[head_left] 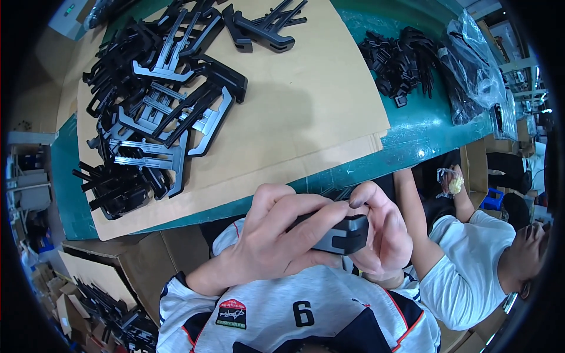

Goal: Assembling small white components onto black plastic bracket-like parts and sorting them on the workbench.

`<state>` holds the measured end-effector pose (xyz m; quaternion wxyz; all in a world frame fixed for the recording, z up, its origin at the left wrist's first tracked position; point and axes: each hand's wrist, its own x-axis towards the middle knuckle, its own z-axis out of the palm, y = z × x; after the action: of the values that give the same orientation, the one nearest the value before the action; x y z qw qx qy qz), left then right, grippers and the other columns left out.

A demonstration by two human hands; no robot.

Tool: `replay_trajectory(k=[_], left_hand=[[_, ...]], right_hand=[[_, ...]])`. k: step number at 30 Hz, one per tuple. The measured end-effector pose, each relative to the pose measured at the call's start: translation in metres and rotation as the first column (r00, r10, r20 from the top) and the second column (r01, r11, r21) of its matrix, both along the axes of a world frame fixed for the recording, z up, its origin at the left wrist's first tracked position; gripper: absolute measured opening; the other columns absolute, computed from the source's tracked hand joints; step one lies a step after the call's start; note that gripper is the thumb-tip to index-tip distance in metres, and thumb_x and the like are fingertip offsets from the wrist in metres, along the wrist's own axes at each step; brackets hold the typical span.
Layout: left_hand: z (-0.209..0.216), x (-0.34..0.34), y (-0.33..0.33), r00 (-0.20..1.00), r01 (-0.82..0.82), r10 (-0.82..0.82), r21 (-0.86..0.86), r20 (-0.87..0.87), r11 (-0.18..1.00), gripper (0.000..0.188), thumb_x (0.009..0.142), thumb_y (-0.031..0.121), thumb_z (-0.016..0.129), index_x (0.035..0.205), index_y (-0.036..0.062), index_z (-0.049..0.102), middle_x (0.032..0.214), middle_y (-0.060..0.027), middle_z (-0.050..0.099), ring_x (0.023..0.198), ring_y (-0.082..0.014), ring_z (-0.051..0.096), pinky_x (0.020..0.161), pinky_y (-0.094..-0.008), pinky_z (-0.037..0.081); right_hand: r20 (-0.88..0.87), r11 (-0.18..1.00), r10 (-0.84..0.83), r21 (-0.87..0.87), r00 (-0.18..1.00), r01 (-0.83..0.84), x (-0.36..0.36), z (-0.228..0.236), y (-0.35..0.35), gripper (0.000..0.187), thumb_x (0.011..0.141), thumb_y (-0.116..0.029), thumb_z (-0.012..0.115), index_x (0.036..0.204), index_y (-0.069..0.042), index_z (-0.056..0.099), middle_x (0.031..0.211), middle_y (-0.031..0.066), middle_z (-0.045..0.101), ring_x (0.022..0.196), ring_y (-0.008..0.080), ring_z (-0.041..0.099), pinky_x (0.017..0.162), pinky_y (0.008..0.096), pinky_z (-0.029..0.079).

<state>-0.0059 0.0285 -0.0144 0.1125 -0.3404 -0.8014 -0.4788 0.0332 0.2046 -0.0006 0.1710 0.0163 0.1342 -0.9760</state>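
Close to my chest, just off the near edge of the table, both hands hold a black-and-grey plastic bracket (346, 236). My left hand (279, 232) wraps its fingers over the bracket from the left. At the bracket's right end, my right hand (385, 235) has its fingers curled round it, with one fingertip on top close to the left fingers. Much of the bracket is covered by the fingers. Similar black-and-grey brackets with toothed arms (203, 117) lie in a pile on the cardboard sheet (288, 112), beyond my left hand.
Small black plastic parts (400, 59) are heaped on the green table (415, 132) at the far right, beside clear plastic bags (471, 65). A carton (138, 259) stands at lower left near more black parts (112, 309). Another person (471, 259) sits close on my right.
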Motion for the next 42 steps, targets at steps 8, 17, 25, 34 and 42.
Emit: replay_trajectory(k=[8, 17, 25, 34, 42], left_hand=[[0.002, 0.004, 0.021, 0.886, -0.179, -0.16, 0.639, 0.435, 0.748, 0.061, 0.081, 0.02, 0.064, 0.133, 0.001, 0.039, 0.128, -0.0163, 0.045, 0.11, -0.0263, 0.045, 0.09, -0.0333, 0.041], [0.001, -0.01, -0.004, 0.735, -0.464, -0.074, 0.58, 0.674, 0.67, 0.061, 0.09, 0.02, 0.054, 0.14, 0.0007, 0.025, 0.13, -0.0208, 0.046, 0.092, -0.0229, 0.063, 0.063, -0.0218, 0.054], [0.01, -0.002, -0.01, 0.661, -0.488, -0.264, 0.67, 0.702, 0.559, 0.057, 0.088, 0.013, 0.055, 0.136, -0.0004, 0.027, 0.11, -0.0212, 0.057, 0.092, -0.0283, 0.063, 0.084, -0.0345, 0.053], [0.034, -0.024, 0.002, 0.349, -0.668, -0.833, 0.738, 0.429, 0.1, 0.034, 0.096, 0.019, 0.05, 0.118, -0.0057, 0.044, 0.104, -0.0157, 0.061, 0.092, -0.0206, 0.063, 0.09, -0.0319, 0.05], [0.037, -0.032, 0.008, 0.368, -0.666, -0.841, 0.744, 0.397, 0.06, 0.034, 0.096, 0.025, 0.049, 0.116, -0.003, 0.047, 0.106, -0.0144, 0.061, 0.094, -0.0192, 0.063, 0.089, -0.0337, 0.052]], right_hand=[[-0.636, 0.427, -0.001, 0.698, 0.772, 0.575, -0.002, 0.006, -0.005, 0.023, 0.078, 0.007, 0.062, 0.1, 0.006, 0.056, 0.101, 0.0174, 0.061, 0.053, 0.0137, 0.054, 0.053, 0.0213, 0.047], [-0.761, -0.142, 0.308, 0.556, 0.57, 0.819, -0.026, -0.016, 0.013, 0.014, 0.072, 0.002, 0.061, 0.086, 0.001, 0.064, 0.086, 0.0103, 0.064, 0.067, 0.0191, 0.058, 0.062, 0.026, 0.048], [-0.584, -0.862, -0.019, 0.42, 0.812, 0.282, -0.119, -0.058, 0.113, 0.027, 0.076, -0.017, 0.068, 0.095, 0.0, 0.061, 0.093, 0.0133, 0.059, 0.081, 0.0279, 0.057, 0.077, 0.0368, 0.046], [-0.558, -0.737, -0.235, 0.636, 0.796, 0.229, -0.111, -0.055, 0.105, 0.02, 0.078, -0.01, 0.067, 0.097, -0.004, 0.063, 0.076, 0.0055, 0.056, 0.064, 0.0132, 0.049, 0.063, 0.0248, 0.043], [-0.598, -0.451, -0.361, 0.784, 0.716, 0.427, -0.098, -0.047, 0.096, 0.024, 0.079, -0.003, 0.064, 0.103, -0.004, 0.062, 0.074, 0.0016, 0.051, 0.06, 0.0078, 0.044, 0.057, 0.0185, 0.038]])
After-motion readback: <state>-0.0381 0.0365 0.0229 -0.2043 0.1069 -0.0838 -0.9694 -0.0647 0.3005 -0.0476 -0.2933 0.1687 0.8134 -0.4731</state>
